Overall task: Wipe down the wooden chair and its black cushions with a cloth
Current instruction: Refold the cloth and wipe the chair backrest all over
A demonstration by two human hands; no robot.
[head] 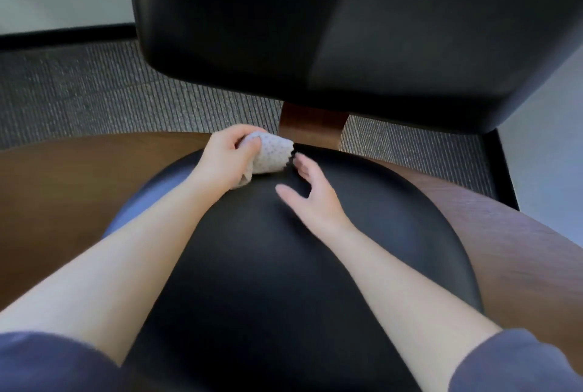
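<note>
The step in hand looks like wiping the rounded black seat cushion [284, 271], at its far edge, where it meets the brown wooden post [310, 129] that carries the black padded back cushion [284, 28]. The left hand [225, 159] reaches across the seat with the arm nearly straight. Its grip is clenched round a bunched white dotted cloth [273, 154], thumb on top. The cloth's lower fold touches the cushion at that far edge, just beside the post.

The right hand [312, 199] is low over the far middle of the same cushion, palm turned inward, fingers spread and relaxed, grasping nothing. Whether it touches the cushion cannot be told.

Of the 2 cushions, the seat seems to be the 1 being done. The curved brown wooden seat shell [72, 189] on both sides is probably yet to come. The next move likely calls for pressing the cloth flatter and drawing it along the seam, then round the post. Grey ribbed carpet [126, 91] lies beyond the chair.
</note>
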